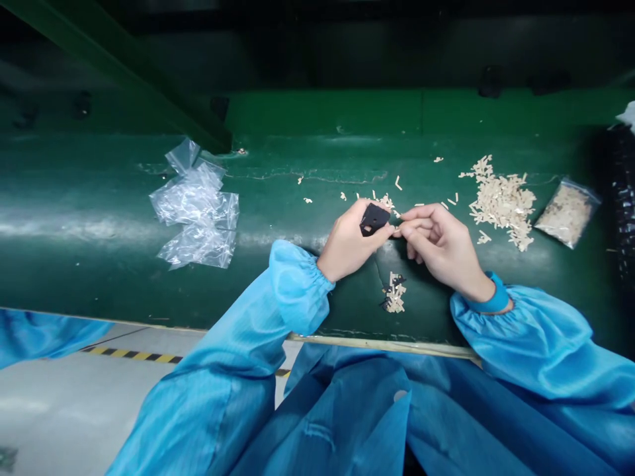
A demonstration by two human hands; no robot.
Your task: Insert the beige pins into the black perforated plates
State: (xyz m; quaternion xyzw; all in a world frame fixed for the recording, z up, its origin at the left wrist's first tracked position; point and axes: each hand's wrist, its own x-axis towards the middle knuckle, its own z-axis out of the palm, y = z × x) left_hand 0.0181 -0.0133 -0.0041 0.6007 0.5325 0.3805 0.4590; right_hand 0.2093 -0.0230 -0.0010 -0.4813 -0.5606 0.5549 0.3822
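My left hand (347, 241) holds a small flat black plate (374, 218) with a cut-out between thumb and fingers. My right hand (436, 243) is pinched close beside the plate's lower right edge, and its fingertips hide whatever they may hold. Just below my hands lies a small heap of cream slivers mixed with black bits (394, 294). To the right, a larger heap of cream slivers (503, 201) sits next to a clear bag (567, 213) filled with the same pieces. Loose slivers (380, 200) lie scattered above my hands.
Crumpled clear plastic bags (196, 205) lie on the left of the green workbench (99, 277). Its pale front edge (381, 345) runs below my blue sleeves. A blue sleeve of another person (34, 334) shows at lower left, above a floor with hazard tape (131, 356).
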